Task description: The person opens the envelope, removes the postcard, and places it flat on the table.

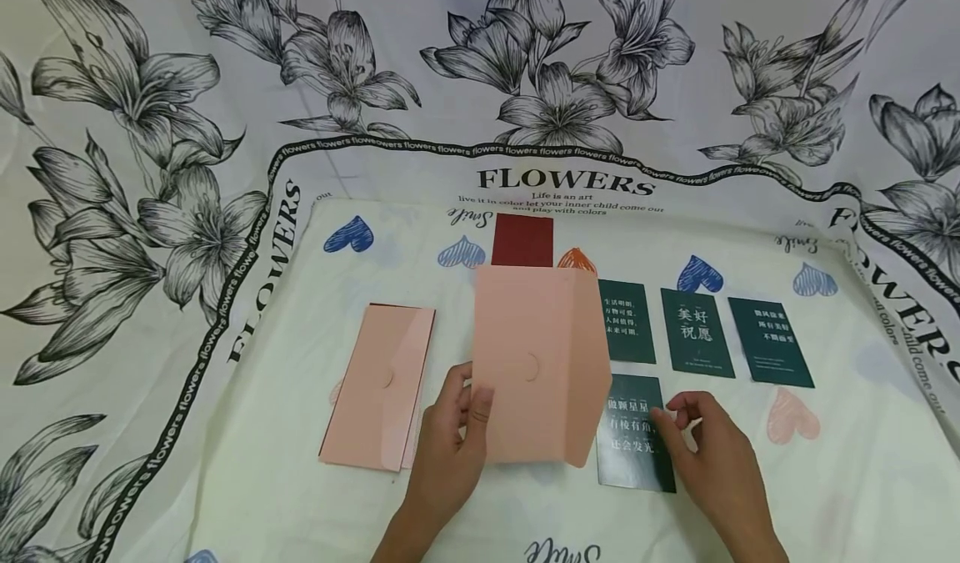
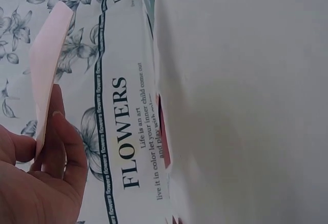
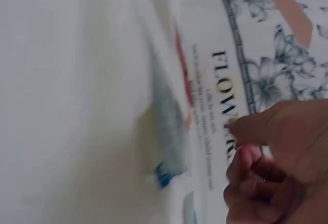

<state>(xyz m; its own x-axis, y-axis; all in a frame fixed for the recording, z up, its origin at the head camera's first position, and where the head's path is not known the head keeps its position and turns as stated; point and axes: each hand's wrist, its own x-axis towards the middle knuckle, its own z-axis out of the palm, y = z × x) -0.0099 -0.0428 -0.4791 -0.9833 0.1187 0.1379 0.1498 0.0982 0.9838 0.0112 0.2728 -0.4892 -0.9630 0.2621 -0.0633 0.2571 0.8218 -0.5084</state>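
Observation:
My left hand holds a pink envelope by its left edge, thumb in front and fingers behind. The envelope's pointed flap is unfolded to the right, and a small curved notch marks its front. Seen edge-on in the left wrist view, the envelope stands between thumb and fingers. My right hand hovers by the right edge of a dark green card with white writing, its thumb tip overlapping that edge. In the right wrist view, the right hand has loosely bent fingers and nothing between them.
To the left lies a stack of pink envelopes. Behind the green card is a row of more green cards, one partly covered by the held envelope, then two others. A dark red piece lies farther back on the patterned cloth.

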